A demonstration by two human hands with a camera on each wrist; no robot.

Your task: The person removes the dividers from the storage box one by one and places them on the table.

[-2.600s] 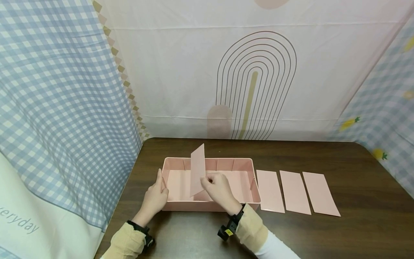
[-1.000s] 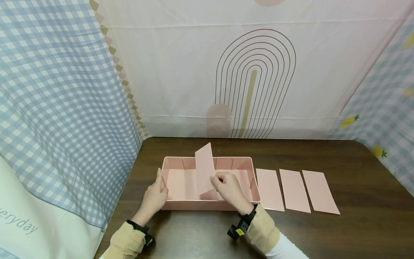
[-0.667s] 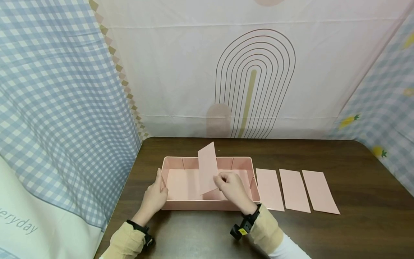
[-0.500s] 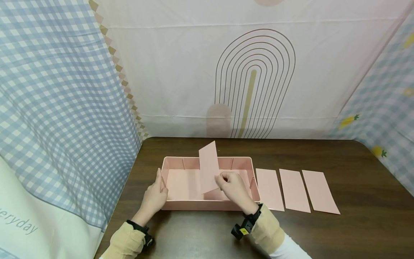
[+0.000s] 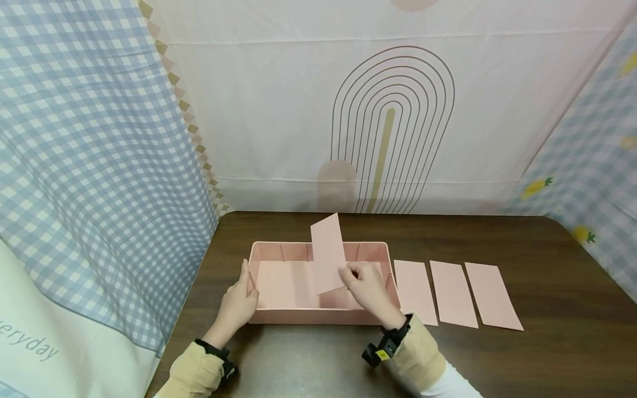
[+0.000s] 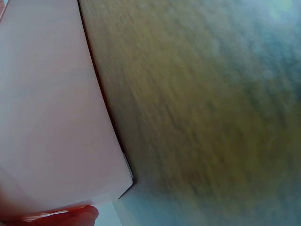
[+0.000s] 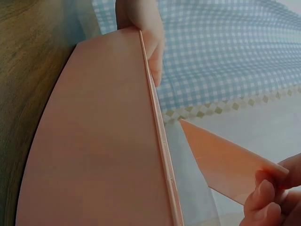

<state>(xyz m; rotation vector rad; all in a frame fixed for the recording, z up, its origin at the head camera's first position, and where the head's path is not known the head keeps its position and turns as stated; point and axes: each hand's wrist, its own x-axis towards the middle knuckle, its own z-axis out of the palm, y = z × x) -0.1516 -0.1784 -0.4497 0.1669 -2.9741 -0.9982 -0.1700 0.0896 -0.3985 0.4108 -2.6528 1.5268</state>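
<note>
A pink rectangular storage box point(image 5: 313, 317) with slotted inner walls stands on the table. My left hand point(image 5: 238, 303) grips its left end, index finger stretched along the outside of the wall. Between thumb and fingers my right hand point(image 5: 369, 288) pinches the near edge of a thin pink divider panel point(image 5: 327, 249), right of the box's middle. The panel stands tilted, its far top corner rising above the back rim. In the right wrist view the divider's pointed corner sticks up above the box's long front wall point(image 7: 99, 132).
Three more pink panels lie flat in a row right of the box: a near one point(image 5: 414, 290), a middle one point(image 5: 454, 294) and an outer one point(image 5: 492, 296). A dark wooden table point(image 5: 557, 265) carries everything. Checked cloth point(image 5: 99, 138) hangs at the left.
My right hand has carried the divider panel rightward over the box, and the panel now sits slightly higher. The left hand and the box have stayed in place.
</note>
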